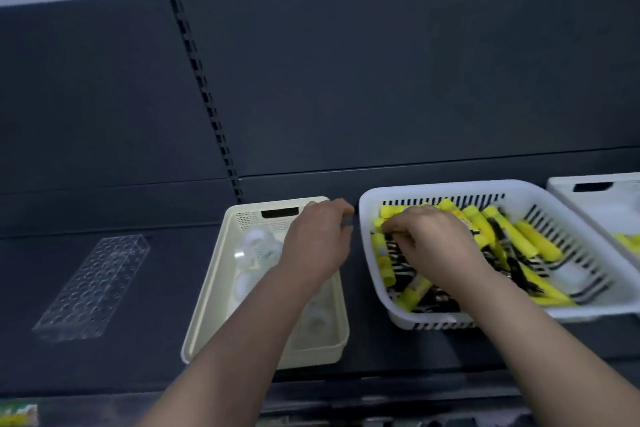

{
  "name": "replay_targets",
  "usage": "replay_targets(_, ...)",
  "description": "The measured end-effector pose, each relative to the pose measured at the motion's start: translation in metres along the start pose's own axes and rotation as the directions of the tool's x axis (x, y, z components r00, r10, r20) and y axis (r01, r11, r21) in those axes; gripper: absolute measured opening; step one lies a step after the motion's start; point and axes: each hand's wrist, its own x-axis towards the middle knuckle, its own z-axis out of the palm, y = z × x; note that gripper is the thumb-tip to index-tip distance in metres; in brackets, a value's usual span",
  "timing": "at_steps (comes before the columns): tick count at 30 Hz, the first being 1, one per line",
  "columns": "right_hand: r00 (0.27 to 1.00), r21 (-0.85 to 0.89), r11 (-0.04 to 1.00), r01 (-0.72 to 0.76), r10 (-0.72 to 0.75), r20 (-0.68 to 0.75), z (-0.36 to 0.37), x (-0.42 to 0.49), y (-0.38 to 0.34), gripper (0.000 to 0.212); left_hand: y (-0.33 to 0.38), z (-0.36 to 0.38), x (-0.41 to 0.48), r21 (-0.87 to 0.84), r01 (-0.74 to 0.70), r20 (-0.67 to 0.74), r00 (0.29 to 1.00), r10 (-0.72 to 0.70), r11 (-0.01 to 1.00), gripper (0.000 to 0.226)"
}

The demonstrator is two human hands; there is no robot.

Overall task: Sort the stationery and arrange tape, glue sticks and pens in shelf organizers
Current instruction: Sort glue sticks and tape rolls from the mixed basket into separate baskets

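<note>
In white basket (485, 186), right hand (431, 239).

Nothing legible for me here. The yellow glue sticks (535, 241) in the white basket (450, 188) carry printed labels, but they're all blurred. The packet (17, 414) at the lower left shows colour only, no words.

Bare forearms (242, 333), bare hands (317, 239)
</note>
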Motion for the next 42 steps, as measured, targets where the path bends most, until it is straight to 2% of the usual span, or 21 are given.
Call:
replay_targets(7,0.973,-0.055,0.972,-0.23,0.23,-0.012,-0.024,-0.039,0.078,0.023,0.062,0.05,0.03,0.034,-0.116,0.153,0.982,0.109,0.993,0.027)
replay_targets(13,0.963,-0.017,0.963,-0.269,0.269,-0.006,-0.027,-0.046,0.119,0.026,0.083,0.087,0.068,0.161,-0.066,0.266,0.964,0.021,0.985,0.04)
replay_targets(17,0.953,-0.026,0.953,-0.303,0.303,0.019,-0.023,-0.042,0.142,0.028,0.084,0.101,0.079,0.328,-0.109,0.276,0.961,0.016,0.938,0.04)
replay_targets(20,0.944,-0.023,0.946,-0.322,0.323,0.068,-0.016,-0.034,0.155,0.027,0.084,0.102,0.086,0.443,-0.115,0.21,0.977,0.022,0.889,0.035)
replay_targets(22,0.947,-0.016,0.951,-0.308,0.308,0.088,-0.011,-0.025,0.16,0.028,0.084,0.101,0.087,0.433,-0.074,0.19,0.982,-0.01,0.898,0.031)
replay_targets(25,0.954,0.013,0.961,-0.276,0.273,0.123,-0.002,-0.01,0.164,0.033,0.086,0.099,0.082,0.31,-0.011,0.208,0.977,-0.056,0.951,0.023)
replay_targets(28,0.956,0.005,0.965,-0.263,0.26,0.134,0.004,0.0,0.165,0.035,0.089,0.097,0.075,0.154,0.097,0.109,0.987,-0.115,0.983,0.013)
replay_targets(37,0.973,0.137,0.977,-0.164,0.138,0.185,-0.001,0.032,0.147,0.021,0.093,0.083,0.059,0.097,0.245,-0.131,0.964,-0.232,0.965,0.02)
replay_targets(42,0.985,0.167,0.986,-0.022,-0.007,0.172,0.01,0.05,0.12,0.02,0.08,0.066,0.043,0.1,0.292,-0.202,0.942,-0.268,0.951,0.027)
